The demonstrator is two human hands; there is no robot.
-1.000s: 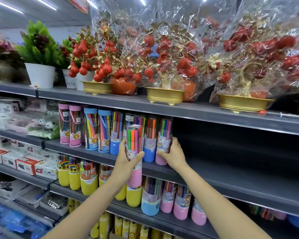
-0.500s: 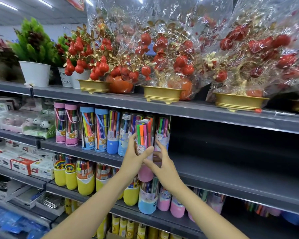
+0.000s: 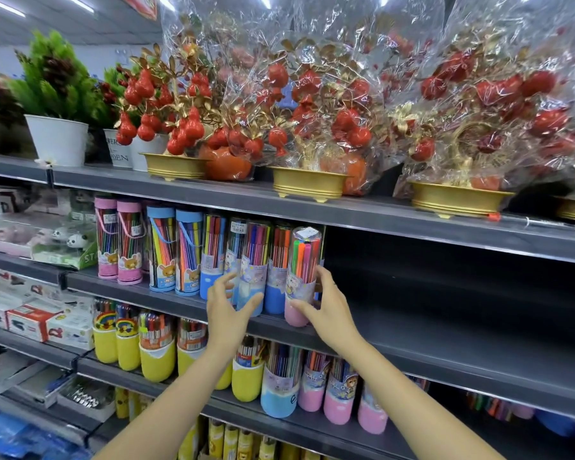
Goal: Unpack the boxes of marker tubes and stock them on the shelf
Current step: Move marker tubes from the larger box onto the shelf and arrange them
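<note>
A pink-based marker tube (image 3: 302,277) stands at the right end of a row of marker tubes (image 3: 193,254) on the grey middle shelf (image 3: 445,330). My right hand (image 3: 329,307) holds its lower part, thumb in front and fingers behind. My left hand (image 3: 228,305) hovers just left of it, fingers spread and loosely curled in front of the blue-based tubes (image 3: 253,280), holding nothing.
To the right of the pink tube the middle shelf is dark and bare. Wrapped red-fruit ornaments in gold pots (image 3: 307,184) crowd the shelf above. More marker tubes (image 3: 279,390) fill the shelf below, and boxed stationery (image 3: 37,318) sits at left.
The pink-based tube passed from my left hand to my right and now stands on the shelf at the row's right end. My left hand has let go and drawn back left.
</note>
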